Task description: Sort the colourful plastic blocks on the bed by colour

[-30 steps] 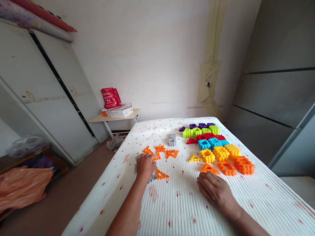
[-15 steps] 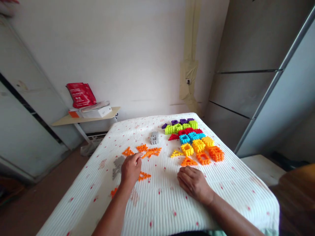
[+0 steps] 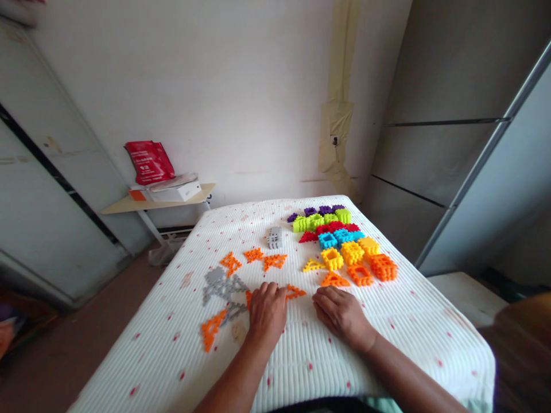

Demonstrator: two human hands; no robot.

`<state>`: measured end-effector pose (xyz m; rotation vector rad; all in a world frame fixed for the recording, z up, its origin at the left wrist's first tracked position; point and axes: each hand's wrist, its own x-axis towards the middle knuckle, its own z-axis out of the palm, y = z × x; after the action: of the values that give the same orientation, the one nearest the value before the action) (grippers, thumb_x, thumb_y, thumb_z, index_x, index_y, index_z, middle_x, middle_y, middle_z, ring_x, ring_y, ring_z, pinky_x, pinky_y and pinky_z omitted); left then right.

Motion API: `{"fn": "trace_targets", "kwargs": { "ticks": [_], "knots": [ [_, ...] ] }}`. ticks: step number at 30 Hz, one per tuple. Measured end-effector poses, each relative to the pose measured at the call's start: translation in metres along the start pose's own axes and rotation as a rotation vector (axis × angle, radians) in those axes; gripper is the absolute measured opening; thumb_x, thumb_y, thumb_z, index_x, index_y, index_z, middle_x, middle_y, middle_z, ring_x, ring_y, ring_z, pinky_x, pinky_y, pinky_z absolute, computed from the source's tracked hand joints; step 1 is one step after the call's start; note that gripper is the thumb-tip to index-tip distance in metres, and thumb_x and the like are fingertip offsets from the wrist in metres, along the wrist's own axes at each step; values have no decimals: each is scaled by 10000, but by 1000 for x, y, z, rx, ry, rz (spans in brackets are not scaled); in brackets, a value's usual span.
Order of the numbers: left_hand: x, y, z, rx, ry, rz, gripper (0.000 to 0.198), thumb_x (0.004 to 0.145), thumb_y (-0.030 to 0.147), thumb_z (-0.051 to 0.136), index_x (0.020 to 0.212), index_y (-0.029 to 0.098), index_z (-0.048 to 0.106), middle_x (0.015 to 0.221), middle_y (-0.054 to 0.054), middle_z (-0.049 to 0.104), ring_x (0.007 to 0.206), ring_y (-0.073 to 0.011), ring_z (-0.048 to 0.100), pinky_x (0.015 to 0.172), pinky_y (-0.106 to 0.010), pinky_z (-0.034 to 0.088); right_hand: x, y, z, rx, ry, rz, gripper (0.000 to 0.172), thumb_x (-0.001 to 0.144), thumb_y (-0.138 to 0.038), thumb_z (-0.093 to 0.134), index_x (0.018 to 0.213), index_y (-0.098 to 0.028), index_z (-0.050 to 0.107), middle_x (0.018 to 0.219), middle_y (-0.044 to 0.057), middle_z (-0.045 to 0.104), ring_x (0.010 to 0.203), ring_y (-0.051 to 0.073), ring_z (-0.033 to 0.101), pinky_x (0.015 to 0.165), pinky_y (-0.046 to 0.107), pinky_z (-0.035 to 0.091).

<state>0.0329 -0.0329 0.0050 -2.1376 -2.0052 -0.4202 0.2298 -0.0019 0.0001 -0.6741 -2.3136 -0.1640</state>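
Observation:
My left hand (image 3: 267,312) is low over the white bedcover, its fingers closed on an orange triangle piece (image 3: 295,292) that sticks out to the right. Another bit of orange shows at the hand's left side, mostly covered. Just to the right, my right hand (image 3: 342,316) rests on the cover with curled fingers; whatever is under them, if anything, is hidden. An orange triangle (image 3: 336,279) lies right beyond its knuckles. Left of my left hand are flat grey pieces (image 3: 217,284) and an orange triangle (image 3: 212,329).
Loose orange pieces (image 3: 253,255) lie farther back, near a grey stack (image 3: 275,237). At the right, building pieces stand in colour rows: orange stack (image 3: 383,267), yellow (image 3: 352,252), blue (image 3: 328,240), red (image 3: 307,237), green (image 3: 314,222), purple (image 3: 326,210). A small side table (image 3: 116,205) holds a red bag (image 3: 150,162).
My left hand has moved right and nearer with an orange triangle from the back group, uncovering grey and orange pieces at the left. My right hand stays in place. The view has shifted slightly.

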Motion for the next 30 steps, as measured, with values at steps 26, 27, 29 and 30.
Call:
{"fn": "trace_targets", "kwargs": {
  "ticks": [26,27,29,30],
  "knots": [
    [-1,-54,18,-385,437,-90,238,819,235,433,844,216,668,794,-36,693,782,-184,618,751,-308,467,20,7,9,-60,-21,201,191,896,-160,438,912,-183,628,934,67,663,825,161,580,740,268,465],
    [-1,-54,17,-386,440,-87,239,819,231,431,842,213,668,790,-35,693,778,-183,618,748,-308,467,16,14,2,-81,36,214,197,896,-167,443,936,-182,635,948,73,669,830,167,583,748,279,469],
    [0,-52,17,-387,444,-85,240,817,223,429,832,207,668,781,-34,692,769,-182,617,742,-309,469,8,28,-11,-138,87,254,205,895,-178,453,945,-186,651,943,76,681,821,177,589,738,296,474],
    [0,-52,16,-387,445,-86,241,816,221,429,828,207,669,779,-34,692,766,-181,617,740,-309,470,4,33,-16,-165,87,277,209,894,-184,456,942,-189,658,938,77,685,813,181,590,725,301,475]
  ]
}}
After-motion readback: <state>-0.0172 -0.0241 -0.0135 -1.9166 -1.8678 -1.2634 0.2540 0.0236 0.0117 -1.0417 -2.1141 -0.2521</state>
